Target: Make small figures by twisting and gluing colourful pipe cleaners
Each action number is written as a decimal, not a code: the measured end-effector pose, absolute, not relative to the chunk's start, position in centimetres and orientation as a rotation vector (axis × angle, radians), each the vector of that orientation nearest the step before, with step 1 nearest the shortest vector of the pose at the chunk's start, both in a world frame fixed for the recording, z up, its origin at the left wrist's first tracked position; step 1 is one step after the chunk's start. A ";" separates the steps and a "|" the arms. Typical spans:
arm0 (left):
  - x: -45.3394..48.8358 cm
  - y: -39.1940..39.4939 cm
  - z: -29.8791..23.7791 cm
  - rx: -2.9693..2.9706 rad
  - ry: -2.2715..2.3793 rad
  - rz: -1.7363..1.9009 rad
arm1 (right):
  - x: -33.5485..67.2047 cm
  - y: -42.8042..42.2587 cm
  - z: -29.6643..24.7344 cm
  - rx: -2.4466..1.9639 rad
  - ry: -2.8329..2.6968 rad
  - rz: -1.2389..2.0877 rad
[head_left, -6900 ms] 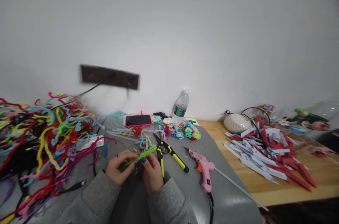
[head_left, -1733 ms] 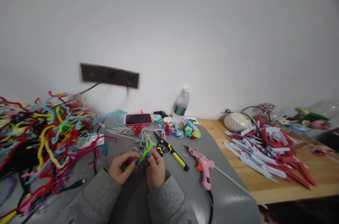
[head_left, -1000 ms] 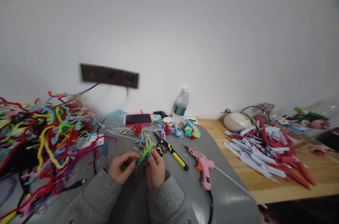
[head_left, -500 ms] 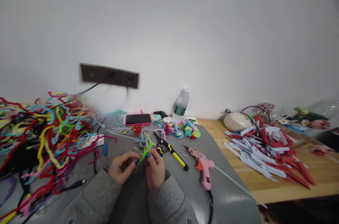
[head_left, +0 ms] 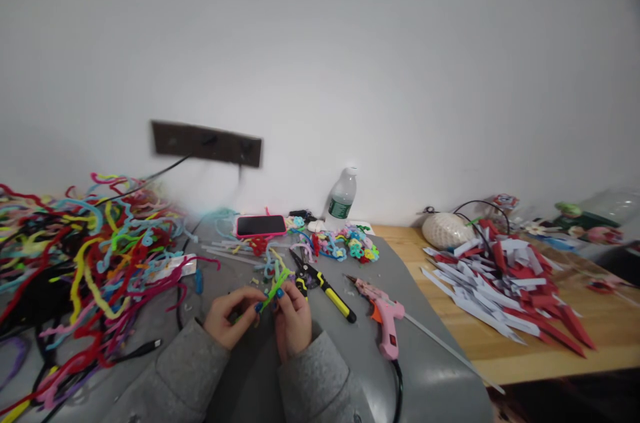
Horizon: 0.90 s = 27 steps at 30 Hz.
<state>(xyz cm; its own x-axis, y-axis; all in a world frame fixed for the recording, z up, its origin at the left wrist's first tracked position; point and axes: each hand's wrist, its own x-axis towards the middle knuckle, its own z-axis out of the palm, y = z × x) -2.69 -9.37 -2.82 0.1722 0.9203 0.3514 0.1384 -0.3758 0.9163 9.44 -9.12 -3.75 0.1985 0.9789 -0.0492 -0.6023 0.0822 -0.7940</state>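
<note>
Between my two hands is a bright green pipe cleaner (head_left: 273, 289), bent into a narrow shape. My left hand (head_left: 234, 316) pinches its lower end between thumb and fingers. Closed on its other side is my right hand (head_left: 293, 319), thumb and fingertips against the green strands. Just beyond my right hand lie pliers (head_left: 327, 293) with yellow and black handles. A pink hot glue gun (head_left: 385, 316) rests farther right, a glue stick (head_left: 445, 346) reaching out from its back. Curled pastel pipe cleaners (head_left: 275, 261) lie right behind my fingertips.
A large tangle of coloured pipe cleaners (head_left: 115, 236) fills the left. At the back are a phone (head_left: 261, 225), a water bottle (head_left: 343, 198) and small pipe-cleaner flowers (head_left: 357, 244). Red and white paper strips (head_left: 510, 276) are heaped on the wooden table (head_left: 460, 356) at right.
Almost nothing differs. Both hands keep their place on the green pipe cleaner, with only a very slight shift of the fingers.
</note>
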 end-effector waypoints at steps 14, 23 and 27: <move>-2.7 -9.3 -2.9 1.662 1.010 1.282 | 9.5 -9.0 -4.4 -0.793 -0.599 1.288; -2.7 -9.3 -2.9 1.669 1.029 1.280 | 9.5 -9.0 -4.2 -0.794 -0.607 1.281; -2.7 -9.3 -3.0 1.665 1.030 1.282 | 9.5 -9.0 -4.2 -0.793 -0.603 1.271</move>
<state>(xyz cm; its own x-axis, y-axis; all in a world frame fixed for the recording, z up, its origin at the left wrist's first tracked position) -2.72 -9.31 -3.04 0.1621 0.9246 0.3448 0.1376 -0.3672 0.9199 9.46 -9.02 -4.21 0.2077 0.9777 -0.0303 -0.5951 0.1017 -0.7972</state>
